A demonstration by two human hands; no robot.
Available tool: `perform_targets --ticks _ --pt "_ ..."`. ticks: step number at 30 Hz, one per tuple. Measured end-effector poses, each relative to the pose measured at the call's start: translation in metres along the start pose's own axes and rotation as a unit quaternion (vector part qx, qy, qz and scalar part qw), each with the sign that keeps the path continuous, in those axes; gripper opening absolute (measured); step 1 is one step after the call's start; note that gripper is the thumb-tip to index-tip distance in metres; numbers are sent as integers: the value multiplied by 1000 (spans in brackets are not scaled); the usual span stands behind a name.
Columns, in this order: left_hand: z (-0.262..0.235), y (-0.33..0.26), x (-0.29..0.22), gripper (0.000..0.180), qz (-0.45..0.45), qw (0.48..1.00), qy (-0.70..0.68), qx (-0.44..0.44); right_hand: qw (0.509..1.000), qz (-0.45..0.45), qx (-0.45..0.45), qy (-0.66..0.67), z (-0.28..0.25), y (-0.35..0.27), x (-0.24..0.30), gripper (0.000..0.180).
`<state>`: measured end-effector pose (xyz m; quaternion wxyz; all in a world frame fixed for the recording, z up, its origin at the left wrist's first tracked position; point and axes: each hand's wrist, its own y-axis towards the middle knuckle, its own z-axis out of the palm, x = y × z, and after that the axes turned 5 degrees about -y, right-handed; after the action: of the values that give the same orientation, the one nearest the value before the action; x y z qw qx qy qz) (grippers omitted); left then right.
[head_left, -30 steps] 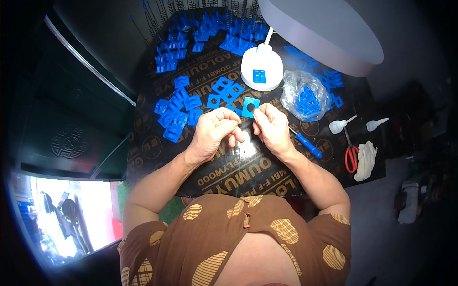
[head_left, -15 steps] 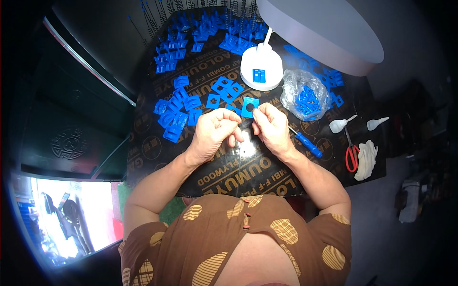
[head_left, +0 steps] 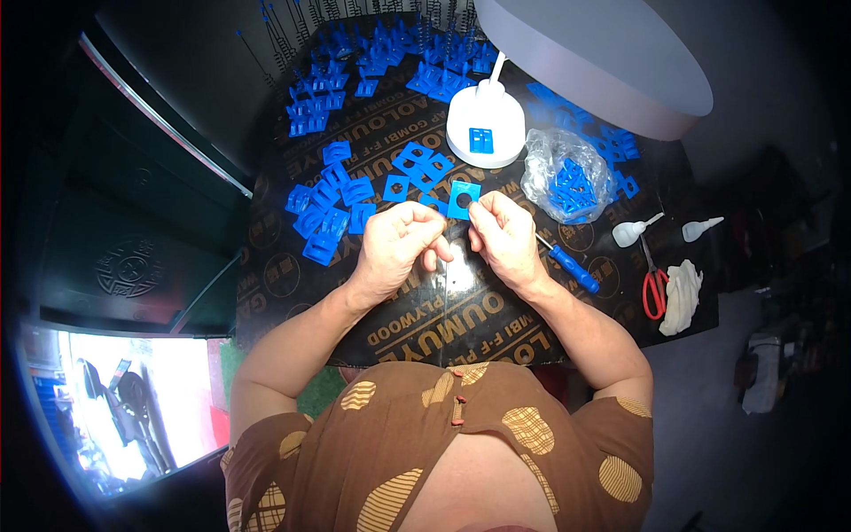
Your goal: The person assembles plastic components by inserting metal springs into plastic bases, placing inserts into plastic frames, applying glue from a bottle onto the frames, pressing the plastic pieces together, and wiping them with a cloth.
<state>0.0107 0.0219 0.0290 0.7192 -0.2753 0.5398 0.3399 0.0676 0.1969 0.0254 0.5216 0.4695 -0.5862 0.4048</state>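
Observation:
My right hand (head_left: 507,238) pinches a flat blue square plate with a round hole (head_left: 454,209) by its lower right corner, holding it up in front of the near middle of the table. Beside it, my left hand (head_left: 394,248) is closed, thumb against index finger; anything between those fingertips is too small to make out. Just beyond both hands lie several similar blue plates (head_left: 396,188). Left of them is a loose heap of blue slotted pieces (head_left: 332,222). A screwdriver with a blue handle (head_left: 574,269) rests right of my right hand.
A white lamp base (head_left: 463,111) carries one blue piece (head_left: 481,141); its large shade (head_left: 612,62) overhangs the far right. Nearby sits a clear bag (head_left: 541,173) of blue parts. Two white squeeze bottles (head_left: 628,234), red-handled scissors (head_left: 654,297) and a white cloth (head_left: 681,300) lie right. Spring-topped blue pieces (head_left: 381,58) stand behind.
Almost nothing differs. Both hands and the blue plate keep nearly the same position, with only a very slight shift.

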Motion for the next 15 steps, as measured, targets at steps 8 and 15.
perform_targets --ticks 8,15 --pt "-4 4 5 23 3 999 -24 -33 1000 -5 -1 6 1 -1 0 21" --pt "-3 5 8 22 34 998 -43 -37 999 -11 36 30 3 -3 0 19"
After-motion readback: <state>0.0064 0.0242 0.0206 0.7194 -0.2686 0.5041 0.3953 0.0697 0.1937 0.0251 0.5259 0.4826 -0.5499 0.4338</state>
